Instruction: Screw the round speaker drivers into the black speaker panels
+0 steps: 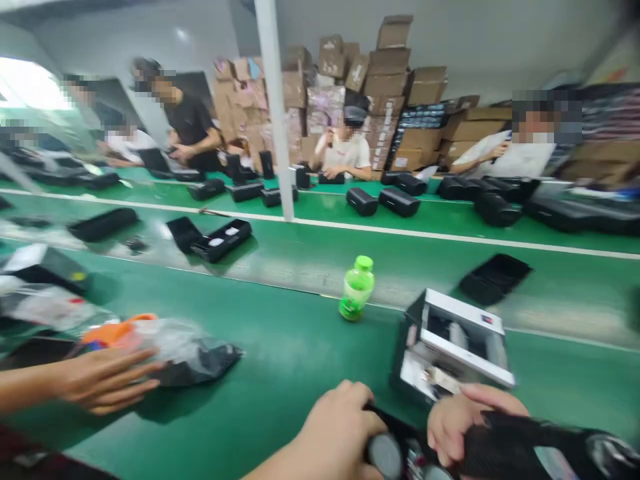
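My left hand (340,430) reaches in from the bottom middle, its fingers closed over a dark case (407,433) holding round grey parts. At the case's right end is my right hand (463,423), fingers curled and thumb on top. A black object (540,447) with a shiny round end extends rightward from that hand; its kind is unclear and the picture is blurred. Just beyond both hands stands an open black-and-white box (465,340) with dark and pale contents. Farther back, a green-capped bottle (357,290) stands on the green table (280,360).
Another person's spread hand (110,380) is beside a grey plastic bag (187,353) and an orange item (117,331) at left. An open black case (213,240) and another black case (495,277) lie on the middle strip. Several co-workers sit or stand opposite, before stacked cartons (387,87).
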A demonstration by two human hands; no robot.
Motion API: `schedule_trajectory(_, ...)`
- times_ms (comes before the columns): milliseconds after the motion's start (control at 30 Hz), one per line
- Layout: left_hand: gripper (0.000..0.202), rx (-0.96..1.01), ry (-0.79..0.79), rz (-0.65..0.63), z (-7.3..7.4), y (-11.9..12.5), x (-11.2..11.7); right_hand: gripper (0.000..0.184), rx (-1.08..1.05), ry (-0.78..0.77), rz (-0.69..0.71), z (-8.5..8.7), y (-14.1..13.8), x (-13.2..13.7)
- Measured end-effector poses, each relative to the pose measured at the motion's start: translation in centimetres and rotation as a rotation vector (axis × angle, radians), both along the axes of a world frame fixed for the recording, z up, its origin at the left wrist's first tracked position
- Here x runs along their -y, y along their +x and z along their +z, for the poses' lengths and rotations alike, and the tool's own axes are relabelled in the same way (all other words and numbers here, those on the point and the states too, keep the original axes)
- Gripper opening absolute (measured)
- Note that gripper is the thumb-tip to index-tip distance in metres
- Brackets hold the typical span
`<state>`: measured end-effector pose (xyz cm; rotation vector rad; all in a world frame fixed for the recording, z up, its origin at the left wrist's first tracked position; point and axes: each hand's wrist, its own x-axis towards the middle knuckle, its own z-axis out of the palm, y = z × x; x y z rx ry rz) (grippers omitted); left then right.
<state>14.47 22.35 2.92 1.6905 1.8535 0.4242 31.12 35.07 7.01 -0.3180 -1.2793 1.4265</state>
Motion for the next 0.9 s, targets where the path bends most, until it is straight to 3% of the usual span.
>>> schedule_trajectory(100, 0.056, 0.034, 0.04, 0.104, 1.7, 0.4, 1.2, 0.076, -0.035, 0.143, -0.08, 5.4, 0.4, -0.3)
schedule_trajectory(200, 0.057, 0.056, 0.055, 0.106, 1.6, 0.0, 1.7, 0.089, -0.046, 0.241, -0.053, 7.5, 0.2, -2.4)
schedule_trajectory(300, 0.056, 0.079, 0.155, 0.135, 0.4, -0.3, 2.4, 0.085, 0.015, 0.271, -0.036, 6.8, 0.1, -4.3)
schedule_trajectory(367, 0.067, 0.159, 0.241, 0.19, -0.3, -0.6, 3.4, 0.082, 0.051, 0.3, -0.001, 6.0, -0.1, -4.9)
schedule_trajectory(500, 0.126, 0.3, 0.256, 0.22, -1.4, -1.1, 5.6, 0.082, 0.084, 0.26, 0.012, 5.5, -0.5, -5.1)
schedule_trajectory(567, 0.145, 0.318, 0.225, 0.199, -2.2, -1.3, 6.4, 0.084, 0.102, 0.195, -0.023, 5.8, -0.5, -5.4)
schedule_trajectory(733, 0.139, 0.354, 0.284, 0.217, -4.6, -1.0, 6.7, 0.084, 0.13, 0.064, -0.009, 6.2, 0.3, -5.5)
schedule_trajectory(900, 0.137, 0.35, 0.273, 0.229, -5.1, -1.0, 6.3, 0.089, 0.051, 0.041, 0.115, 7.3, 0.4, -2.5)
